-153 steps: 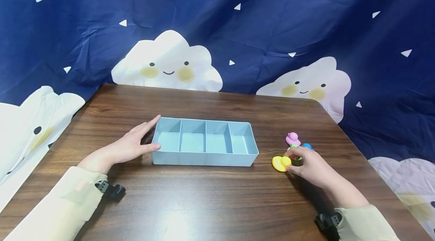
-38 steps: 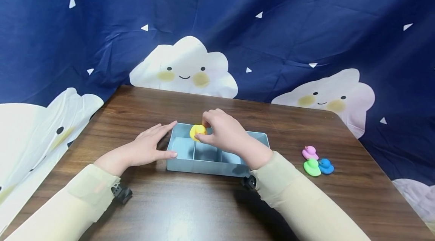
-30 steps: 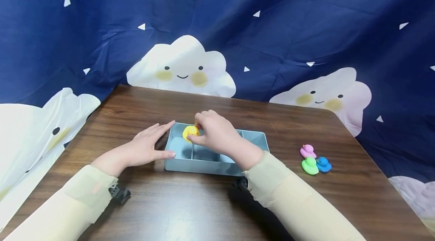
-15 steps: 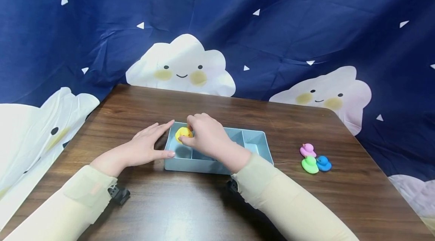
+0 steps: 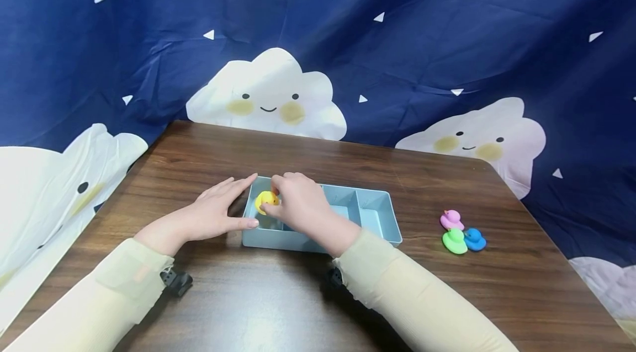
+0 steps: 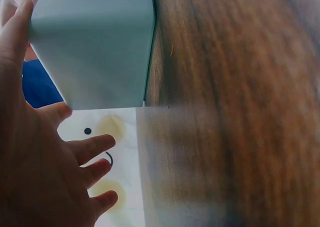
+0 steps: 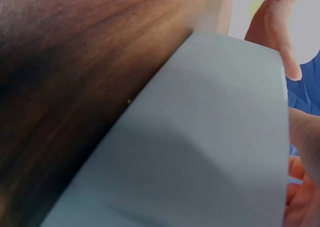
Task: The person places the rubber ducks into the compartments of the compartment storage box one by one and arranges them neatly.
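Observation:
A light blue tray (image 5: 293, 240) with several compartments in a row lies on the table. My right hand (image 5: 303, 203) pinches a yellow rubber duck (image 5: 265, 201) between thumb and fingers, down inside the leftmost compartment; whether the duck touches the bottom I cannot tell. At the tray's left end, my left hand (image 5: 211, 214) rests with thumb and fingers spread straight, the thumb near the front corner and a fingertip at the back one. The right wrist view has the tray's outer wall (image 7: 185, 137) covering the duck and part of my right hand (image 7: 307, 147).
Right of the tray, a pink duck (image 5: 451, 220), a green duck (image 5: 454, 241) and a blue duck (image 5: 475, 239) sit close together on the wooden table (image 5: 268, 297). A dark blue curtain (image 5: 422, 54) with clouds hangs behind the table.
My right hand has picked the yellow duck up from beside the other ducks, carried it left over the tray and lowered it into the leftmost compartment. My left hand keeps its place.

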`<action>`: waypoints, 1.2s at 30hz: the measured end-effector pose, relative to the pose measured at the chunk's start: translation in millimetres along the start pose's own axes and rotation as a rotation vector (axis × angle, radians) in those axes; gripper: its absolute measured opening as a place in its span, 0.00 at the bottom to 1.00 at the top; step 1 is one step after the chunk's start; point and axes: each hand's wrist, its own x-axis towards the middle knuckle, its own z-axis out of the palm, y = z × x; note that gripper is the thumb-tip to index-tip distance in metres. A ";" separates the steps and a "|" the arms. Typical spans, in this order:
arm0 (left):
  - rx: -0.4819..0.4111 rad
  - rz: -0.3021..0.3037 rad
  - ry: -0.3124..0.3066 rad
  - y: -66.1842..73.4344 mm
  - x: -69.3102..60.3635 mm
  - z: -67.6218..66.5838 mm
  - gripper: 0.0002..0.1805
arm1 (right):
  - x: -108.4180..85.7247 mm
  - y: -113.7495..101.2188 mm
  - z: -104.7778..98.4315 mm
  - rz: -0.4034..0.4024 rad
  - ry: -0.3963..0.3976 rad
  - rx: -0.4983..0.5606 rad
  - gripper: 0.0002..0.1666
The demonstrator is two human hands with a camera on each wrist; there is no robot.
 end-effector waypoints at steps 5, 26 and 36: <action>0.003 0.006 0.003 0.1 0.9 0.3 0.56 | 0.4 -0.2 5.4 0.023 -0.002 -0.012 0.20; -0.016 0.004 0.005 0.0 -1.9 0.6 0.55 | 2.7 -2.9 22.7 0.115 0.034 -0.034 0.17; -0.022 0.018 0.011 2.2 -1.4 -1.2 0.54 | 4.9 -2.2 23.5 0.226 -0.046 0.072 0.19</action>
